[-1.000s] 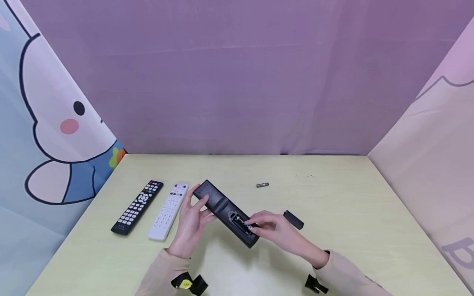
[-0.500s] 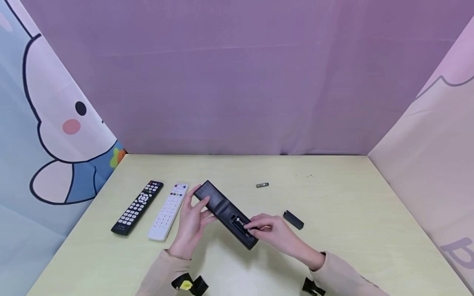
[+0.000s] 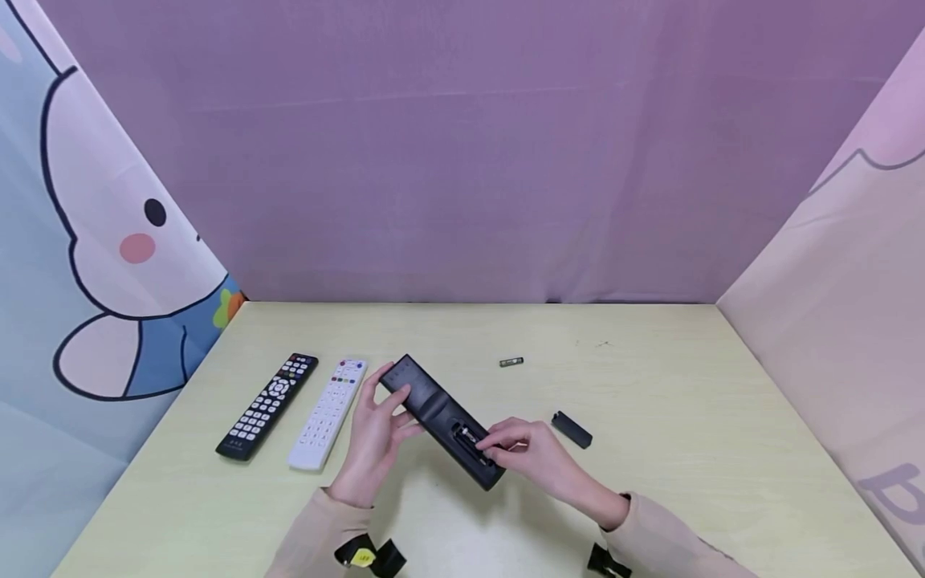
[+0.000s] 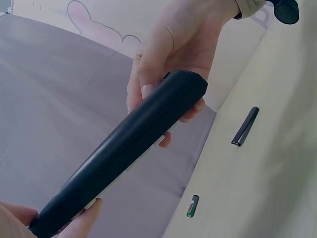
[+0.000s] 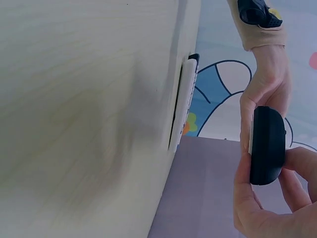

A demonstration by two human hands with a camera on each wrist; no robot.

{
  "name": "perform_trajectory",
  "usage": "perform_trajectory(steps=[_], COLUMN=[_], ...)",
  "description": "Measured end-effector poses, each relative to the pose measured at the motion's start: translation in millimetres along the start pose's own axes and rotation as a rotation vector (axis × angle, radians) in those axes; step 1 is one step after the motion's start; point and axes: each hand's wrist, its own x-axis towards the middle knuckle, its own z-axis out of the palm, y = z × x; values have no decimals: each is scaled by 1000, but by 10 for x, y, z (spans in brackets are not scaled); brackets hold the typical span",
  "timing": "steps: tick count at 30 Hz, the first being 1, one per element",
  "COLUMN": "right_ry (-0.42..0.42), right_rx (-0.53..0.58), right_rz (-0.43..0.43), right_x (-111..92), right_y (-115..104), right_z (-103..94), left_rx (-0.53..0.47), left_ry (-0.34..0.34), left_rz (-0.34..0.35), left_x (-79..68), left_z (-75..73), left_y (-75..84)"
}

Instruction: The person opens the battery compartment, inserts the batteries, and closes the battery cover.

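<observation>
A black remote control [image 3: 436, 408], back side up and tilted, is held above the table. My left hand [image 3: 374, 437] grips its far end, thumb on the back. My right hand [image 3: 531, 453] is at its near end, fingertips over the uncovered battery compartment [image 3: 462, 434]. Something silvery shows in that compartment, partly hidden by the fingers. In the right wrist view, the fingers of the right hand [image 5: 270, 213] lie on both faces of the remote control [image 5: 267, 146]. A small loose battery [image 3: 511, 362] lies beyond the hands. Right of it rests the black battery cover [image 3: 572, 429].
Another black remote control [image 3: 267, 407] and a white remote control [image 3: 328, 413] lie button side up on the left of the pale table [image 3: 686, 482]. A purple cloth [image 3: 462, 160] stands behind the table's far edge, with printed cloths at both sides.
The held remote control and my right hand have shifted slightly downward in the head view. My right fingertips have moved a little along the compartment. Things on the table have stayed put.
</observation>
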Motion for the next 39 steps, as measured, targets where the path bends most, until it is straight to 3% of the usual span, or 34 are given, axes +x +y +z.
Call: perform_trajectory(steps=[11, 26, 39], right_ry=[-25, -46, -89], right_rx=[-69, -3, -34], right_rz=[-50, -18, -55], right_x=[25, 33, 72], right_y=[11, -44, -40], right_z=[-2, 2, -33], left_rx=[7, 2, -3], left_ry=[15, 22, 17], left_rz=[-6, -6, -6], left_x=[27, 20, 36], left_z=[-20, -18, -47], left_y=[1, 12, 9])
